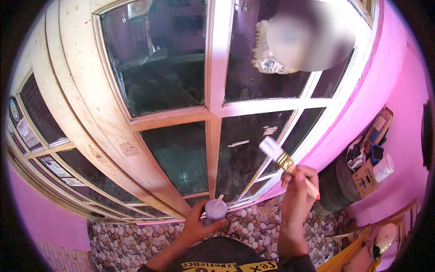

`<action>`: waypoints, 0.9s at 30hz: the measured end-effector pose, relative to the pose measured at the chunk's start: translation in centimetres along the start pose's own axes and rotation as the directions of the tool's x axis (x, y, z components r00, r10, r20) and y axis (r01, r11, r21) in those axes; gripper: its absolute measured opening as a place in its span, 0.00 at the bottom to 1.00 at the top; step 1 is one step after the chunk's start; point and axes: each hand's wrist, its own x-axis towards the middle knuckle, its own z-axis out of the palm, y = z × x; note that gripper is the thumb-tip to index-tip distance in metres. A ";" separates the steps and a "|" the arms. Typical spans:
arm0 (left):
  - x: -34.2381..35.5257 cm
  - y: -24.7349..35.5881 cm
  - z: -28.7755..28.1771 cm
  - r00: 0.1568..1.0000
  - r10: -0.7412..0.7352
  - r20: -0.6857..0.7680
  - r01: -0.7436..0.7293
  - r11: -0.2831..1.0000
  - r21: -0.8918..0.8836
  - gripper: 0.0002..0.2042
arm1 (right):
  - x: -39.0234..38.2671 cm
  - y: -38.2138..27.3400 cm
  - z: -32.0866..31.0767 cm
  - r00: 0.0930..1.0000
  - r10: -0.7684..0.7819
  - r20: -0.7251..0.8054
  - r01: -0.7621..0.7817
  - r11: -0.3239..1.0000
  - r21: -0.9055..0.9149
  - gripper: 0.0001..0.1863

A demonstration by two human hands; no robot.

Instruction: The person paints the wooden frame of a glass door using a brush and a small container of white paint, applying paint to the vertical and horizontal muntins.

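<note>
A paintbrush [281,156] with white-coated bristles, a gold ferrule and a wooden handle is in my right hand [299,190], raised and tilted toward the wood-framed glass panels. My left hand [199,217] grips a small cup [214,209] of pale paint with a thin stick in it, near the bottom of the panels. The frame [258,107] is bright white on the right and cream or bare-looking wood on the left. A torn paper patch [267,65] and small white marks are on the glass.
A pink wall [398,118] rises at the right, with stacked tires [335,186], cardboard boxes [364,181] and a white bucket [383,165]. A wooden chair with a cream helmet [384,236] stands lower right. Another glazed panel [41,113] is at left. The floor [113,242] has a pebble pattern.
</note>
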 end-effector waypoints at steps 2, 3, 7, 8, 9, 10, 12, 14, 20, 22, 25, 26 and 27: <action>0.3 -0.3 0.2 1.000 0.021 0.011 -0.021 0.999 0.033 0.36 | -1.1 0.1 -0.8 0.999 0.033 -0.009 -0.034 0.999 -0.016 0.10; 0.6 -0.3 0.3 1.000 0.022 0.002 -0.022 0.999 0.032 0.36 | -1.3 0.1 -0.9 0.997 0.073 -0.028 -0.074 0.997 -0.032 0.09; 1.5 0.2 0.8 0.988 0.151 -0.029 -0.148 0.985 0.088 0.36 | -1.4 -0.4 -1.7 0.993 0.017 0.115 -0.012 0.999 -0.045 0.09; 1.6 0.1 0.9 0.979 0.200 -0.035 -0.195 0.975 0.111 0.36 | -1.6 -0.4 -2.1 0.993 0.048 0.112 -0.042 0.998 -0.050 0.09; 1.9 -0.2 1.0 0.969 0.245 -0.044 -0.236 0.961 0.143 0.35 | -1.6 -0.7 -2.3 0.985 0.043 0.167 -0.028 0.996 -0.087 0.09; 2.0 0.1 1.0 0.976 0.212 -0.051 -0.203 0.968 0.146 0.35 | -1.8 -1.1 -2.3 0.974 0.044 0.224 -0.018 0.993 -0.118 0.09; 2.6 0.7 1.0 0.962 0.271 -0.010 -0.266 0.950 0.166 0.37 | -2.8 -2.0 -1.8 0.974 0.151 0.168 -0.124 0.979 -0.159 0.10; 2.5 1.4 0.9 0.967 0.255 -0.018 -0.246 0.948 0.201 0.37 | -3.1 -2.2 -2.4 0.951 0.144 0.275 -0.057 0.952 -0.301 0.10; 2.6 1.8 0.9 0.956 0.292 -0.031 -0.283 0.944 0.172 0.37 | -1.9 -3.8 -1.0 0.796 0.080 0.600 0.280 0.831 -0.481 0.14; 2.6 2.1 0.8 0.949 0.314 -0.034 -0.303 0.935 0.187 0.36 | -1.6 -3.4 -0.8 0.720 0.147 0.678 0.257 0.851 -0.458 0.16; 2.4 1.7 0.6 0.943 0.330 -0.037 -0.318 0.930 0.182 0.36 | -1.6 -2.8 0.0 0.673 0.184 0.716 0.243 0.860 -0.449 0.18; 2.5 1.8 0.7 0.943 0.330 -0.027 -0.323 0.935 0.150 0.36 | -1.4 -3.1 0.2 0.675 0.187 0.713 0.249 0.853 -0.460 0.18; 2.4 1.8 0.7 0.944 0.329 -0.031 -0.322 0.935 0.148 0.36 | -1.2 -3.1 0.4 0.640 0.233 0.732 0.242 0.843 -0.480 0.18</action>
